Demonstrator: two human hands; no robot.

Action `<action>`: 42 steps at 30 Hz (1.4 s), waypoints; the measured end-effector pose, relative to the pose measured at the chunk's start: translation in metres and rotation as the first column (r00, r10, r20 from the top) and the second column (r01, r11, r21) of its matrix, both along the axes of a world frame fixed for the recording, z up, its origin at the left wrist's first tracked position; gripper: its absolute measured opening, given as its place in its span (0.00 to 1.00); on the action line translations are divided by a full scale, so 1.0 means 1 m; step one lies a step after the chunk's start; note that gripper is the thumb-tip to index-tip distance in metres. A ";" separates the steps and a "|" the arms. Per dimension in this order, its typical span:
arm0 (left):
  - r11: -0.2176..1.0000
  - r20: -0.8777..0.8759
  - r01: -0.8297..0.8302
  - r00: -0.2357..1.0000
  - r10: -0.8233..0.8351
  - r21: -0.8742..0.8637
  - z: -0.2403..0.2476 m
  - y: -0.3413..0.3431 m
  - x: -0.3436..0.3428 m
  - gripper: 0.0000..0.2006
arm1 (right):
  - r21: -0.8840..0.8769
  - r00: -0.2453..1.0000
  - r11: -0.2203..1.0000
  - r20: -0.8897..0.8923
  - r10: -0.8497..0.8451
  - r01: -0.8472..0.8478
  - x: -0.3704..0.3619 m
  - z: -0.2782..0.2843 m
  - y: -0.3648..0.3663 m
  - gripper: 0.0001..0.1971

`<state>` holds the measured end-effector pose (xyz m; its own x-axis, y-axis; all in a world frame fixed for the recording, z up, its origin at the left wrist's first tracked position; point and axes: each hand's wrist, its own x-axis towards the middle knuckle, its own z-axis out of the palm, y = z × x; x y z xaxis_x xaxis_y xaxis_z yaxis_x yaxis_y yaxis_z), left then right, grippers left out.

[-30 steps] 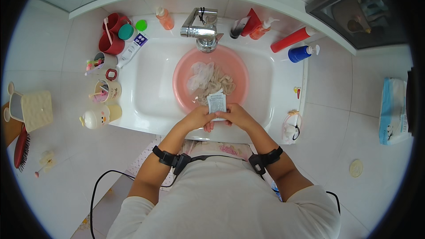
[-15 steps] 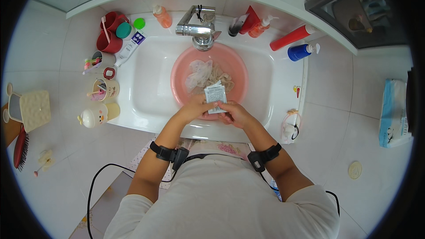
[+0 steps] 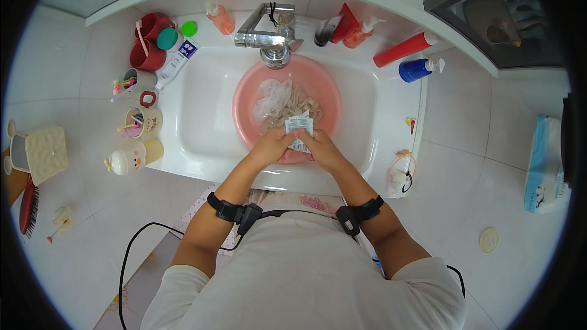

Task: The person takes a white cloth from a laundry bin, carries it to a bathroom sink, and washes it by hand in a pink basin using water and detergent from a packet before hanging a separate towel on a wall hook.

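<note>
A small white printed sachet [image 3: 299, 124] is pinched between my two hands, over the near rim of a pink basin [image 3: 243, 110]. My left hand [image 3: 272, 146] grips its left side with the thumb on top. From the right, my right hand [image 3: 324, 149] holds it the same way, fingers curled beneath and partly hidden. Inside the basin lie a crumpled translucent plastic bag [image 3: 272, 99] and a bunched beige cloth [image 3: 301, 102]. The basin sits in a white sink [image 3: 205, 116], under a chrome faucet [image 3: 275, 49].
Cups, including a red mug [image 3: 148, 56], and a toothpaste tube [image 3: 177, 63] line the sink's left edge. An orange bottle [image 3: 221, 20] stands behind. At the right rim are a red tube [image 3: 400, 50] and a blue pump bottle [image 3: 416, 70]. A mirror cabinet overhangs the back.
My right hand has shifted so that both thumbs now press side by side on the sachet's face. The sachet stays over the basin's near part.
</note>
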<state>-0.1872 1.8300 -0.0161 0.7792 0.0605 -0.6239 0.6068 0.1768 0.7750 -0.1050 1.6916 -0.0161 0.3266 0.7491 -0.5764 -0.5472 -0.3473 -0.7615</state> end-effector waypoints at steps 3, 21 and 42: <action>0.999 -0.002 -0.025 1.000 0.025 0.033 0.000 -0.002 -0.001 0.14 | 0.020 0.995 0.995 0.018 -0.097 0.096 -0.006 -0.001 0.005 0.15; 0.734 0.253 -0.072 0.957 -0.139 0.676 -0.038 -0.010 0.000 0.11 | -0.168 0.962 0.952 -0.050 -0.269 0.257 -0.013 -0.022 0.020 0.14; 0.391 0.107 0.106 0.867 -0.487 0.914 -0.033 -0.009 -0.006 0.08 | -0.068 0.861 0.967 -0.443 -0.250 0.246 -0.005 -0.053 0.011 0.11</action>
<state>-0.1930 1.8212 -0.0493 0.9858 0.1313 -0.1048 0.1671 -0.8316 0.5297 -0.1097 1.7029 -0.0694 0.2090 0.6719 -0.7105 -0.8957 -0.1601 -0.4148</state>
